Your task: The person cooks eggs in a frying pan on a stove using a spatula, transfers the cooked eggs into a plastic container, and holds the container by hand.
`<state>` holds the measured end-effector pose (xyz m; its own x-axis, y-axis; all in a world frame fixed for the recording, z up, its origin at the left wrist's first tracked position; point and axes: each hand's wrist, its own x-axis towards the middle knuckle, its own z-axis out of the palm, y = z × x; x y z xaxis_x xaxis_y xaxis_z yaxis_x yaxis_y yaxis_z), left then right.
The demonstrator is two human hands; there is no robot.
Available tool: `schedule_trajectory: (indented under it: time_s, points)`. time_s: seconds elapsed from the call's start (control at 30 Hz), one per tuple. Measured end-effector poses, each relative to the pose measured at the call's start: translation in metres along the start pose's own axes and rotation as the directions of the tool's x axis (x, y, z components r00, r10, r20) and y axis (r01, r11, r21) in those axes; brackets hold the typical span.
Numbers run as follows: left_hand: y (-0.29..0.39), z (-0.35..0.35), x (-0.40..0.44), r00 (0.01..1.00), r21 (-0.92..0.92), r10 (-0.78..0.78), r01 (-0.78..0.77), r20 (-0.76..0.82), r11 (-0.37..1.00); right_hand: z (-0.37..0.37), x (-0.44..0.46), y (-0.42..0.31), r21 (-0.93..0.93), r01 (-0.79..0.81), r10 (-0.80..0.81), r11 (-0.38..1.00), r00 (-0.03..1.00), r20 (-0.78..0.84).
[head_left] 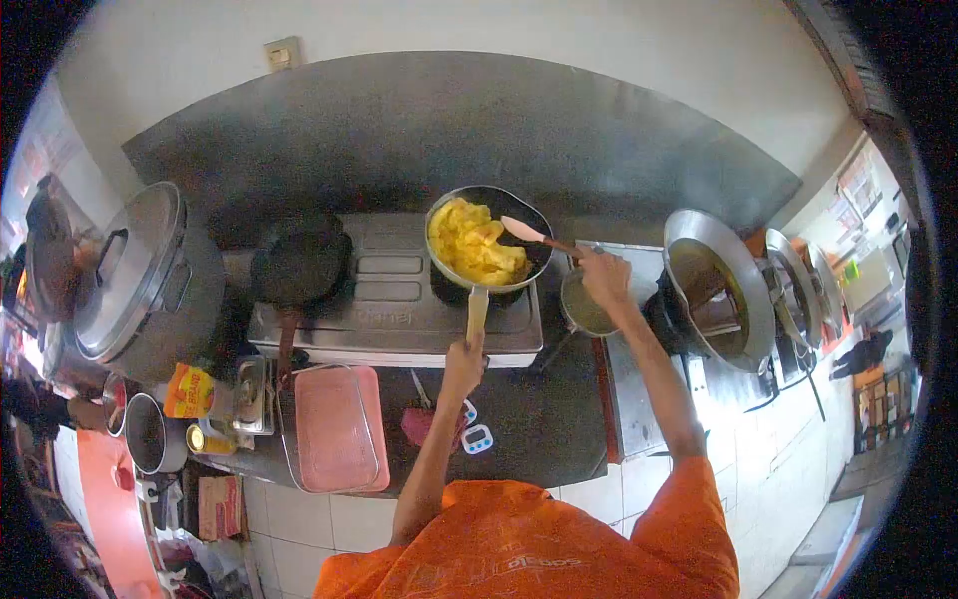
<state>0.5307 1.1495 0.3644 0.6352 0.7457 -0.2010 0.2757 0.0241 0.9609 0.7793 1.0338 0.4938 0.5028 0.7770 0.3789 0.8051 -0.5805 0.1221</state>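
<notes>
My left hand [463, 367] is wrapped round the pale handle of a frying pan [540, 222], which is over the right side of the stove and tilted. Yellow scrambled egg [469, 243] is heaped on the pan's left and lower side. In my right hand [605, 275] is a spatula [523, 230] with a pale head and a brown handle; its head is inside the pan beside the egg. Just below my right hand, partly hidden by it, is a small saucepan [586, 307].
A second dark pan [300, 262] sits on the stove [389, 319]. Right of me stands a big wok [761, 299] holding brownish liquid; a large lidded pot [130, 280] is at left. In front are a pink tray [339, 429], a timer [477, 439] and a steel pot [157, 434].
</notes>
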Motion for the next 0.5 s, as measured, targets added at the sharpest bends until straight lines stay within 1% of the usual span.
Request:
schedule_trajectory:
  time_s: [0.03,0.07,0.1,0.17,0.2,0.27,0.3,0.33,0.4,0.43,0.47,0.5]
  points:
    - [-0.003,-0.001,0.003,1.0,-0.012,0.012,-0.012,-0.01,1.0,0.023,0.013,0.017,-0.006,0.007,-0.007,1.0,1.0,-0.001]
    - [-0.019,-0.002,0.009,0.985,0.008,0.17,-0.17,-0.029,0.985,0.037,0.028,0.03,-0.012,0.015,-0.015,1.0,1.0,-0.005]
    - [-0.044,-0.002,0.017,0.946,0.035,0.322,-0.321,-0.047,0.946,0.042,0.044,0.038,-0.064,0.039,-0.038,0.997,0.999,0.018]
    - [-0.051,-0.011,0.022,0.9,0.084,0.435,-0.432,-0.029,0.898,0.05,0.076,0.046,-0.161,0.098,-0.087,0.982,0.993,0.074]
    - [-0.037,-0.02,0.014,0.916,0.103,0.402,-0.4,0.004,0.911,0.049,0.092,0.042,-0.182,0.146,-0.127,0.973,0.986,0.112]
    - [-0.008,-0.039,0.0,0.973,0.115,0.22,-0.227,0.07,0.967,0.042,0.121,0.032,-0.216,0.238,-0.2,0.947,0.962,0.183]
    - [0.007,-0.047,-0.005,0.992,0.103,0.07,-0.081,0.101,0.991,0.048,0.134,0.032,-0.185,0.277,-0.242,0.943,0.952,0.189]
    - [0.014,-0.053,-0.002,0.988,0.091,-0.078,0.066,0.132,0.994,0.054,0.149,0.035,-0.157,0.317,-0.286,0.935,0.939,0.193]
    - [-0.008,-0.063,0.012,0.969,0.05,-0.182,0.176,0.166,0.983,0.062,0.185,0.04,-0.124,0.403,-0.379,0.907,0.908,0.177]
    - [-0.009,-0.067,0.012,0.952,0.031,-0.242,0.241,0.187,0.97,0.065,0.196,0.042,-0.112,0.448,-0.427,0.887,0.888,0.171]
    - [-0.008,-0.071,0.014,0.955,0.017,-0.222,0.223,0.197,0.975,0.068,0.208,0.043,-0.099,0.493,-0.474,0.865,0.865,0.165]
    - [0.014,-0.077,0.008,0.957,0.006,-0.203,0.206,0.208,0.979,0.073,0.221,0.044,-0.078,0.538,-0.524,0.839,0.838,0.153]
